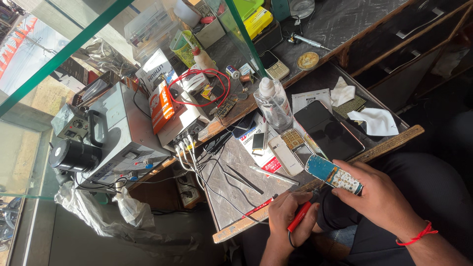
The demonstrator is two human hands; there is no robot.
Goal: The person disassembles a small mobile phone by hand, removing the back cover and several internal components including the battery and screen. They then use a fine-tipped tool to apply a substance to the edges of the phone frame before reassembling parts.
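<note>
The person's right hand (379, 199), a red thread at its wrist, curls round the lower end of an opened keypad phone (334, 175), thumb and fingers clamped on its edges so that the exposed blue circuit board faces up and sticks out over the wooden front edge of the drawer tray (394, 139), steady for work on the board. The left hand (290, 216) is closed in a pen-like grip round a red-handled tool (300, 216), likely a soldering iron or screwdriver; its tip is hidden between the hands, so I cannot tell whether it touches the board. A thin red lead (258, 208) lies just beside that hand on the grey work mat (231, 197). Within reach on the mat lie tweezers (244, 179), a white phone back shell (286, 156) and a loose keypad (292, 139). A dark smartphone (327, 130) rests screen up near the held phone, with white cloths (377, 121) just beyond it. A clear squeeze bottle (273, 103) stands upright at the bench edge, close enough to grab. To the left a grey bench power supply (123, 133) sits with black cables trailing down to the mat, and an orange box (161, 106) leans on it
</note>
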